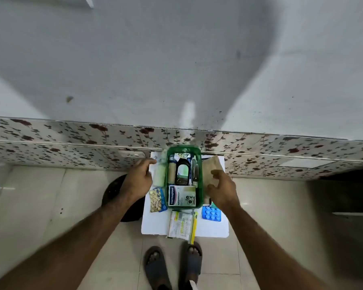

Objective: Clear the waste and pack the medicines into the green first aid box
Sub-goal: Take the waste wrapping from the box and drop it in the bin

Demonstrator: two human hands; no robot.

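The green first aid box (pixel 201 185) stands open on a small white table (pixel 155 225). Inside it are a dark bottle (pixel 182 170), a Hansaplast carton (pixel 182 195) and small rolls. My left hand (pixel 137 178) hovers left of the box with fingers spread, beside a pale roll (pixel 160 174). My right hand (pixel 222 189) is right of the box, fingers closing on a beige folded bandage (pixel 213 166). A yellow pill strip (pixel 155 200), a blue blister pack (pixel 211 213) and paper sachets (pixel 180 225) lie around the box.
The table stands against a floral-patterned wall panel (pixel 71 143). A dark round object (pixel 113 191) sits on the tiled floor to the left of the table. My sandalled feet (pixel 173 266) stand just in front of the table.
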